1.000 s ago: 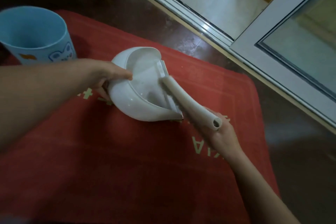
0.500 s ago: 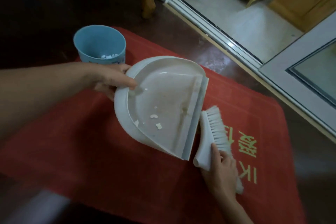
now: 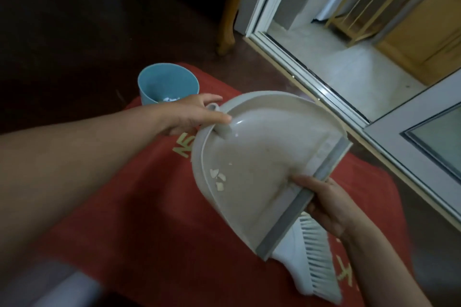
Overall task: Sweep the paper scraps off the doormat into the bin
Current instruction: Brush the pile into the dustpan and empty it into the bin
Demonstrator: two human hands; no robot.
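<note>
My left hand [image 3: 189, 114] grips the short handle of a white dustpan [image 3: 262, 157], held tilted above the red doormat [image 3: 149, 219]. My right hand [image 3: 326, 204] pinches the pan's grey front lip, thumb inside the pan. Several small paper scraps [image 3: 218, 179] lie near the pan's left wall. A white hand brush [image 3: 309, 257] lies on the mat under the pan's lip, with no hand on it. The blue bin [image 3: 167, 82] stands at the mat's far left corner with white scraps inside.
A sliding door track and white frame [image 3: 324, 87] run along the mat's right side. A wooden furniture leg [image 3: 228, 7] stands beyond the mat. Dark floor lies to the left.
My right hand let go of the brush, which now lies on the mat, and took hold of the dustpan's lip. The pan has been lifted and the scraps slid toward its left wall.
</note>
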